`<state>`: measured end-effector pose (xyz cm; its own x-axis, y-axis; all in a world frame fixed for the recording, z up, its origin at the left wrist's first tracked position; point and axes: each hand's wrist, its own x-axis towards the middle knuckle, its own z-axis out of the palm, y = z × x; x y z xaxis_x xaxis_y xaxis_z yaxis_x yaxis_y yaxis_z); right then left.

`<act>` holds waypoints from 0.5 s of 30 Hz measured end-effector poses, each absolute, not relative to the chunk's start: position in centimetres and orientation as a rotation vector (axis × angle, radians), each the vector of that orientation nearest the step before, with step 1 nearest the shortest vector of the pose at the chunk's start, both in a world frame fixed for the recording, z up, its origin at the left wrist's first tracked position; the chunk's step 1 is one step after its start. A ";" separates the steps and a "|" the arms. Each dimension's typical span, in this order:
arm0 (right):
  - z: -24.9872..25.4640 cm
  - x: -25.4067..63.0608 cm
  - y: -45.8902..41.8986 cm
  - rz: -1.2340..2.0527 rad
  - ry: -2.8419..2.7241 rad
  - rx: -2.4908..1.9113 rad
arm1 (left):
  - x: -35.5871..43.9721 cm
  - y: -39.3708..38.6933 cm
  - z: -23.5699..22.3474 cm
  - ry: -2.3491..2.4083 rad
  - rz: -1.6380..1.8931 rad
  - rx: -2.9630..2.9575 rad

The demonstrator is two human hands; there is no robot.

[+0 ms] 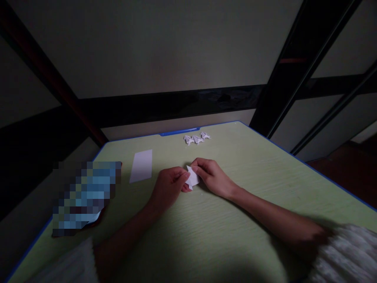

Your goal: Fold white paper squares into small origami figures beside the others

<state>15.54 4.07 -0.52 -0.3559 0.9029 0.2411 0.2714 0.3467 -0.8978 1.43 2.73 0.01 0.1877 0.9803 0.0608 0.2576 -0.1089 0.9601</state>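
A small piece of folded white paper (pixel 193 179) is held between both hands, low over the middle of the table. My left hand (pixel 170 184) pinches its left side between thumb and fingers. On the upper right side, my right hand (pixel 212 177) grips the paper with closed fingers. Pointed corners stick out at its top and bottom. Beyond the hands, three folded white paper figures (pixel 197 139) stand close together near the far edge. A flat white paper sheet (pixel 141 166) lies to the left of my left hand.
The pale green table (pixel 265 169) has a blue edge, with a blue raised strip (pixel 180 131) at the back. At the left lies a flat device with a pixelated screen (pixel 88 196). A panelled wall (pixel 176 51) rises directly behind the table.
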 end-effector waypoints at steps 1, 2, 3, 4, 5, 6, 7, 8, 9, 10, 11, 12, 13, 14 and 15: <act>-0.5 15.6 4.1 1.030 -1.818 -1.032 | 1.4 2.7 0.0 1.229 0.997 1.548; -0.5 15.6 4.2 1.052 -1.801 -1.024 | 1.4 2.7 0.1 1.236 1.002 1.545; -0.5 15.6 4.3 1.081 -1.775 -1.010 | 1.4 2.7 0.1 1.243 1.012 1.541; -0.6 15.6 4.4 1.114 -1.740 -0.988 | 1.4 2.6 0.1 1.248 1.028 1.533; -0.6 15.6 4.5 1.150 -1.695 -0.961 | 1.4 2.6 0.1 1.251 1.048 1.524; -0.6 15.5 4.6 1.189 -1.647 -0.932 | 1.4 2.7 0.1 1.253 1.072 1.512; -0.6 15.5 4.7 1.227 -1.595 -0.906 | 1.3 2.7 0.0 1.250 1.100 1.502; -0.6 15.4 4.7 1.261 -1.546 -0.885 | 1.3 2.7 0.0 1.244 1.125 1.495; -0.6 15.3 4.7 1.284 -1.506 -0.874 | 1.2 2.8 -0.1 1.236 1.146 1.496; -0.6 15.2 4.6 1.297 -1.475 -0.874 | 1.1 2.8 -0.3 1.230 1.166 1.503; -0.6 15.1 4.6 1.300 -1.451 -0.884 | 1.1 2.9 -0.4 1.228 1.183 1.515; -0.5 15.1 4.6 1.293 -1.429 -0.898 | 1.0 3.0 -0.5 1.230 1.193 1.533; -0.5 15.0 4.6 1.279 -1.404 -0.909 | 0.9 3.1 -0.6 1.236 1.200 1.551; -0.5 15.0 4.5 1.267 -1.373 -0.912 | 0.8 3.2 -0.7 1.242 1.206 1.564; -0.5 15.0 4.5 1.261 -1.337 -0.907 | 0.8 3.2 -0.7 1.245 1.215 1.560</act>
